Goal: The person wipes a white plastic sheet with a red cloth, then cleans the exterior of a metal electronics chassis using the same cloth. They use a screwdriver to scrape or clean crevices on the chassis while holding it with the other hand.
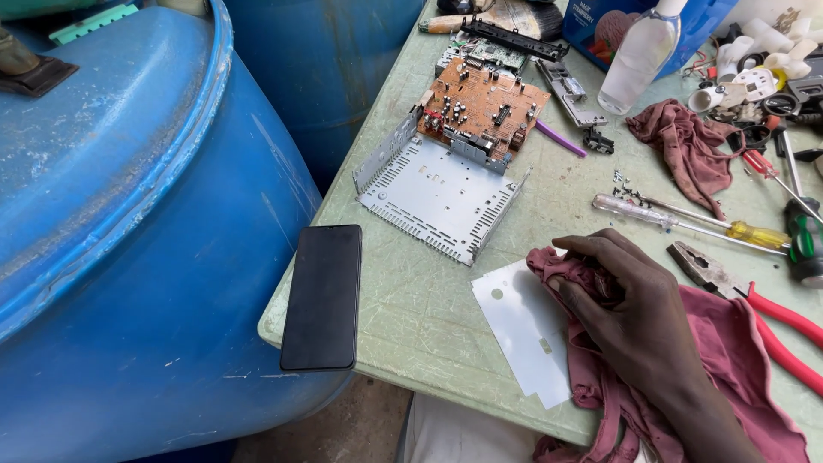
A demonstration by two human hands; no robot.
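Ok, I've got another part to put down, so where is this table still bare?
Bare patches: between the phone and the white sheet, below the metal chassis; and between the chassis and the clear screwdriver. The right hand presses a red rag by the pliers. The far right end is crowded with tools and parts.

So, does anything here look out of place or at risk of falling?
Yes. The black phone lies at the table corner with its lower end past the edge, so it could slip off. The white sheet under the red cloth, which the right hand presses, also sticks out past the front edge.
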